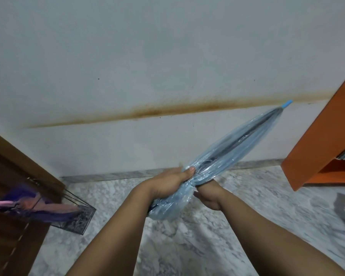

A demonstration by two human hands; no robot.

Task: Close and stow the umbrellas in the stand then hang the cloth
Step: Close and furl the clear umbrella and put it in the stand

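Both forearms entered from 6 o'clock and met at frame centre. Behind them, a stained white wall [147, 56] filled the upper half and a marble floor [247, 206] the lower. An orange cabinet [323, 146] stood at 3 o'clock and a brown door [10, 176] at 9 o'clock.

At 8 o'clock the wire umbrella stand [79, 218] already held a purple umbrella [38, 206], lying tilted.

At centre, a folded clear blue umbrella [227, 148] pointed toward 2 o'clock, its blue tip [287, 103] near the cabinet edge.

The left hand [167, 184] was wrapped over the gathered canopy, thumb on top. The right hand [209, 196] held it from underneath, fingers partly hidden.

Judgement: the plastic canopy appears light, soft and slippery, while the ribs and shaft inside are stiff. Take hold round the bundled ribs, not loose film, to keep the folds tight for stowing.
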